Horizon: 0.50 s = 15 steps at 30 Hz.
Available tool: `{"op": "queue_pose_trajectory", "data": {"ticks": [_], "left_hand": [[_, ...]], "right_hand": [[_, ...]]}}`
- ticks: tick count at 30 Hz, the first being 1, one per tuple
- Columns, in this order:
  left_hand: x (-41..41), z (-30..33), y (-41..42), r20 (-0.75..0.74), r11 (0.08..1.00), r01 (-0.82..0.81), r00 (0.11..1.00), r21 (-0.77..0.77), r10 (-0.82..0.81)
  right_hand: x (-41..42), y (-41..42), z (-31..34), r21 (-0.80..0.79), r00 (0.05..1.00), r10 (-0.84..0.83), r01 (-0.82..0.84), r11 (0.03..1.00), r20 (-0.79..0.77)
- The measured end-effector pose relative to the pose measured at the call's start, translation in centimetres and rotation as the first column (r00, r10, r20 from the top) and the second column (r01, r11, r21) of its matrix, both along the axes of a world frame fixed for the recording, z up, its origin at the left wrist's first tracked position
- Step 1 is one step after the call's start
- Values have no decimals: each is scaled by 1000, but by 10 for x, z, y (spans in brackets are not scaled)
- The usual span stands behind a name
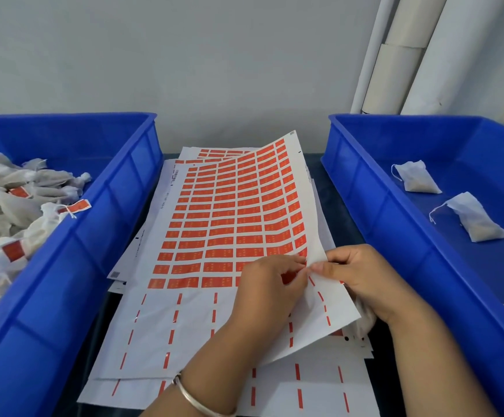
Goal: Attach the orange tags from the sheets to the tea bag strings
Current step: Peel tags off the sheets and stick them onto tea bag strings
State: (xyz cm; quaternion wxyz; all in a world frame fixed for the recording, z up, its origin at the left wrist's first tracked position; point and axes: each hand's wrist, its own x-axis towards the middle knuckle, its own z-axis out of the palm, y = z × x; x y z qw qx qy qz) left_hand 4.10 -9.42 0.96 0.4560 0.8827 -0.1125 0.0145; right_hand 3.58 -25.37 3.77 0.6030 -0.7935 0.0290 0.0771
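A white sheet (229, 212) covered with rows of orange tags lies on top of a stack between two bins, its right edge lifted. My left hand (270, 284) pinches an orange tag (290, 276) at the sheet's lower right part. My right hand (362, 275) pinches the sheet's raised right edge beside it, and a white tea bag (365, 322) shows under its palm. The sheet's near part holds only orange strips where tags were peeled off. Two untagged tea bags (416, 177) (476, 219) lie in the right bin.
A blue bin (100, 224) on the left holds several tea bags with orange tags on their strings. A blue bin (395, 236) stands on the right. More used sheets (320, 386) lie beneath. White rolls (407, 55) lean against the back wall.
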Motion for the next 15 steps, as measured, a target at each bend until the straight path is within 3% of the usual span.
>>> {"op": "queue_pose_trajectory", "data": {"ticks": [15], "left_hand": [[2,5,1,-68,987,-24,998,-157,13]], "right_hand": [[0,-2,-2,27,1000,-3,3,1000,3]]}}
